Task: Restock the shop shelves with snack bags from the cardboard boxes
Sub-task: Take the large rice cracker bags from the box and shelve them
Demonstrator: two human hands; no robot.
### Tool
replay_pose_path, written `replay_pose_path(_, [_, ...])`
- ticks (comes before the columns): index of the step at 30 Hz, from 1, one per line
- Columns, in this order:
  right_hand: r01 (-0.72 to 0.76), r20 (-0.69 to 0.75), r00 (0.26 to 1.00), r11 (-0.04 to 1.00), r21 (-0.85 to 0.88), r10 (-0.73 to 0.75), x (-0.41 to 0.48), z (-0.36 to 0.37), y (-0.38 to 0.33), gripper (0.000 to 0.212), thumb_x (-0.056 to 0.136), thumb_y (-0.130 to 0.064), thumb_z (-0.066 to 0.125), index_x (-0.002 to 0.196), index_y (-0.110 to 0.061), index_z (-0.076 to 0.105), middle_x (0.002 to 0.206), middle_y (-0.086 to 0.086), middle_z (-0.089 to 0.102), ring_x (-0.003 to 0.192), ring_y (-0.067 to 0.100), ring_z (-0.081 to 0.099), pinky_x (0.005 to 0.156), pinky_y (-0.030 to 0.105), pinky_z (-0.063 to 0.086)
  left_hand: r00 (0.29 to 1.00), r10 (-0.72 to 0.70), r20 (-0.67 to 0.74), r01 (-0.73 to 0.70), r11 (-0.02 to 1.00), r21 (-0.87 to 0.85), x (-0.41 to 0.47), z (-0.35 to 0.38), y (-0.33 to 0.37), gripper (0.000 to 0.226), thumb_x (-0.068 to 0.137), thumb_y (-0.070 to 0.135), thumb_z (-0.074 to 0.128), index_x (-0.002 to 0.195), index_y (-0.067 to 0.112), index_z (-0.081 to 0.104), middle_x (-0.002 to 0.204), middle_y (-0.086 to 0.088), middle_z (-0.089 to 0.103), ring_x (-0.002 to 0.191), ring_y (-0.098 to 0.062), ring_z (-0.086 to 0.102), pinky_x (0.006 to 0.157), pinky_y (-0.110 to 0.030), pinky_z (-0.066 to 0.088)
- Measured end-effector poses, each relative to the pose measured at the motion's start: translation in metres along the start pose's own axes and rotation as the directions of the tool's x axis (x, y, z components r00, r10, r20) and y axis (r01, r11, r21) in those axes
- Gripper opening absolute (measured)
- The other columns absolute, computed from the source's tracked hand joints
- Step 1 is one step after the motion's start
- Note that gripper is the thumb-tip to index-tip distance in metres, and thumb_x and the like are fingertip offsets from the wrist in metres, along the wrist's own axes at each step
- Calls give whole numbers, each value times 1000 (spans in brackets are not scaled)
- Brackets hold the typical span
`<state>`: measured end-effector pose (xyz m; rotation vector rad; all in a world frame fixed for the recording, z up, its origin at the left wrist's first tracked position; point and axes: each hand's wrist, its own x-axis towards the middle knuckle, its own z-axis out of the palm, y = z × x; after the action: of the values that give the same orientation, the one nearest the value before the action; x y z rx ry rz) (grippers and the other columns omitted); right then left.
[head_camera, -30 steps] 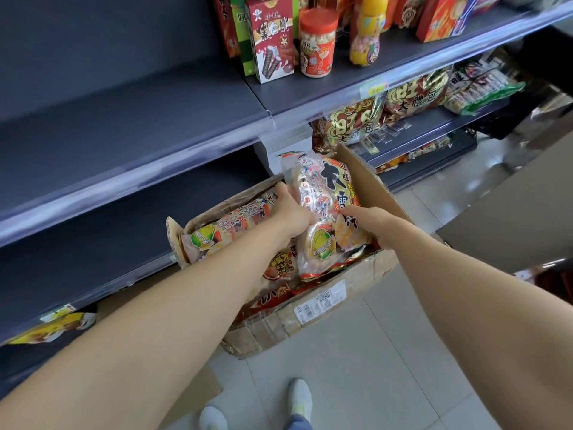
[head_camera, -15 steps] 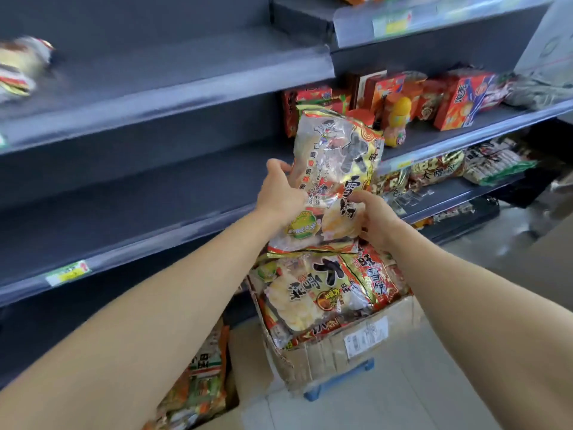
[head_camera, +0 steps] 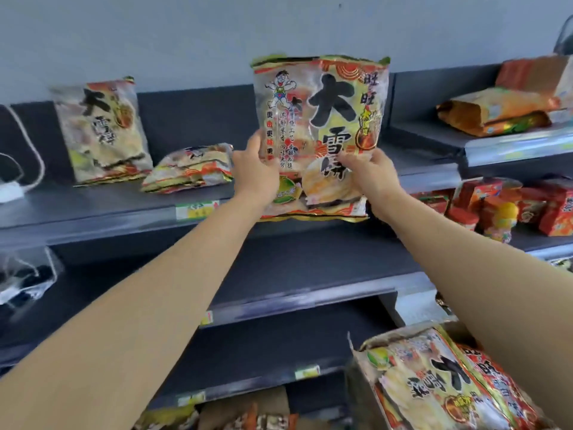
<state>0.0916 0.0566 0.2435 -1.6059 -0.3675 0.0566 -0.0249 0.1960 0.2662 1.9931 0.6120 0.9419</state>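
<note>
I hold one large snack bag [head_camera: 322, 119] upright in front of the top dark shelf [head_camera: 93, 212], its lower edge at the shelf's front lip. My left hand [head_camera: 255, 170] grips its lower left side and my right hand [head_camera: 372, 178] pinches its lower right. On the same shelf, to the left, one identical bag [head_camera: 99, 131] leans upright against the back panel and another bag [head_camera: 189, 167] lies flat. More bags [head_camera: 434, 383] fill the cardboard box [head_camera: 356, 380] at the lower right.
Red snack boxes and jars [head_camera: 508, 209] crowd the shelf to the right. Orange bags [head_camera: 496, 110] lie on the upper right shelf. A white cable and plug [head_camera: 12, 187] sit at the far left. Two lower shelves [head_camera: 279, 293] run beneath my arms.
Both hands lifted the snack bag out of the box and raised it from mid-shelf height up to the top shelf. My view tilted upward with it.
</note>
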Motion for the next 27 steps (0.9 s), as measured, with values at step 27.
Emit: replay_pose_path(27, [51,177,984,983,-176,-19,213,157,-19,70,65,-37,61,130,-22,41,129,7,49,120,34,46,102,51,41,998,-59,37,55,994,98,249,9,-71,70,86,-3,59,145,23,34,133,-6,50,119,-21,52,94,-33,48])
